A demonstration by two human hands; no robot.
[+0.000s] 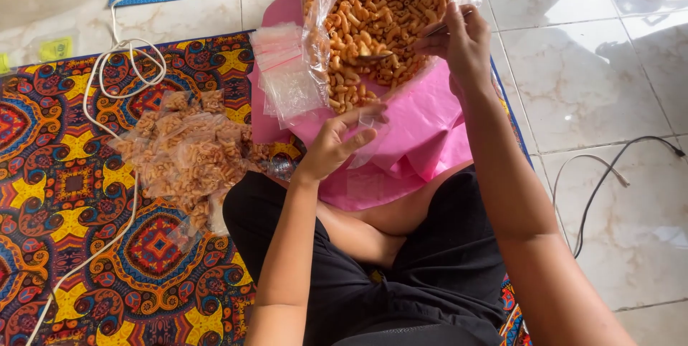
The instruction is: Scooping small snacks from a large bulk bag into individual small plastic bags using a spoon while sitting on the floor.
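Looking down from the head camera, a person sits cross-legged in black clothing on a brightly patterned mat (pixel 72 195) laid over a pale marble-tiled floor (pixel 595 88).

Just ahead of the knees lies a large clear plastic bag of orange, curled macaroni snacks (pixel 387 9), its mouth open towards the person, resting on a pink plastic sheet (pixel 423 138). The right hand (pixel 459 41) is at the near right edge of that bag, fingers closed round the handle of a metal spoon (pixel 380 55) whose bowl lies among the snacks. The left hand (pixel 337 145) is below and to the left of the bag's mouth, apart from the snacks, with thumb and fingers pinched on a small clear plastic pouch (pixel 369 131) that hangs over the pink sheet.

A stack of empty small clear zip pouches (pixel 283 66) lies just left of the big bag, on the edge of the pink sheet. Further left, on the mat beside the left knee, sits a heap of small filled snack packets (pixel 190 152). A white cable (pixel 118 81) loops across the mat, and a dark cable (pixel 609 174) trails on the tiles to the right.
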